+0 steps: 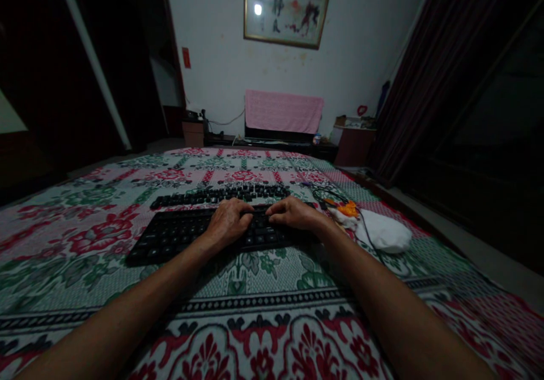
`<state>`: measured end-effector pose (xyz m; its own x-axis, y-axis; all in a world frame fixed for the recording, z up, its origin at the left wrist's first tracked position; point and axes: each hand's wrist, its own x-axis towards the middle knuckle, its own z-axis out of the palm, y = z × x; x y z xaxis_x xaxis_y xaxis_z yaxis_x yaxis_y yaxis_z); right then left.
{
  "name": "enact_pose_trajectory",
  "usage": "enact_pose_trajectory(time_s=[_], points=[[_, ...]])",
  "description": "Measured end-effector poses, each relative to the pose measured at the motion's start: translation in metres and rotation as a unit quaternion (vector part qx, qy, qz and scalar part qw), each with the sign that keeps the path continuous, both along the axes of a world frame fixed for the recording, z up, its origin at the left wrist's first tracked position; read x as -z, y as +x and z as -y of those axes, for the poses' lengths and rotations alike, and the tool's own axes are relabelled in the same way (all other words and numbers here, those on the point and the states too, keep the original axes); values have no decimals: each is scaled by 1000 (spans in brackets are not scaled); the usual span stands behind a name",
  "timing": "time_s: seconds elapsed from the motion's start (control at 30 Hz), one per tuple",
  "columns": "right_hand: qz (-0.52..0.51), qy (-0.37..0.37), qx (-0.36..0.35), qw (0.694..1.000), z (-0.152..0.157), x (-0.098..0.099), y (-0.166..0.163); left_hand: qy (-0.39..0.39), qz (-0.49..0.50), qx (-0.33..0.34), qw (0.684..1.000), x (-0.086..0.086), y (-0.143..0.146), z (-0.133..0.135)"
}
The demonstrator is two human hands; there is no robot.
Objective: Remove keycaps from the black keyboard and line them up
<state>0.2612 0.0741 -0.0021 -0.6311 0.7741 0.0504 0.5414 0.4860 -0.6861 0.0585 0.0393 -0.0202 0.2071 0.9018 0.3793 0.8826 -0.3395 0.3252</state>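
Observation:
Two black keyboards lie on a flowered bedspread (263,323). The near keyboard (170,235) is under both my hands. My left hand (229,221) rests on its middle keys with the fingers curled down. My right hand (293,213) is beside it, fingers bent and pointing left, pinched on or pressing a key near the left hand's fingertips. Whether a small part is held between the fingers is not visible. The far keyboard (221,195) lies just behind, untouched.
A white bundle (382,231) with an orange object (347,209) and a black cable lies right of the keyboards. Beyond the bed stand a pink-covered unit (284,111), a small cabinet (352,142) and dark curtains (425,74). The bed's right edge drops to the floor.

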Motion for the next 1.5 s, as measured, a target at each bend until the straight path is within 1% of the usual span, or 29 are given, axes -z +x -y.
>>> enact_pose_trajectory(time_s=[0.17,0.27,0.4,0.57,0.63,0.77,0.9,1.03,1.27,1.5], points=[[-74,-86,78,990,-2,-1,17,-24,12,-44,999,-7,-5,-6],[-70,-96,65,991,-3,0,21,-57,16,-33,998,-10,-2,-11],[-53,-62,23,996,-5,2,17,-88,11,2,996,-13,6,-16],[-10,-22,-31,999,0,1,10,-117,23,-1,993,-17,11,-19],[12,-10,-34,999,4,-1,8,-123,35,2,992,-16,11,-19],[42,51,-25,997,13,-4,6,-91,31,24,995,-9,7,-16],[49,95,-20,994,17,-3,5,-88,45,58,993,-2,2,-15],[56,104,-12,993,17,-2,5,-90,59,73,992,1,-1,-16],[43,105,-40,993,15,0,8,-88,58,78,991,4,-1,-16],[26,96,-27,995,13,2,11,-81,55,73,993,6,-3,-17]])
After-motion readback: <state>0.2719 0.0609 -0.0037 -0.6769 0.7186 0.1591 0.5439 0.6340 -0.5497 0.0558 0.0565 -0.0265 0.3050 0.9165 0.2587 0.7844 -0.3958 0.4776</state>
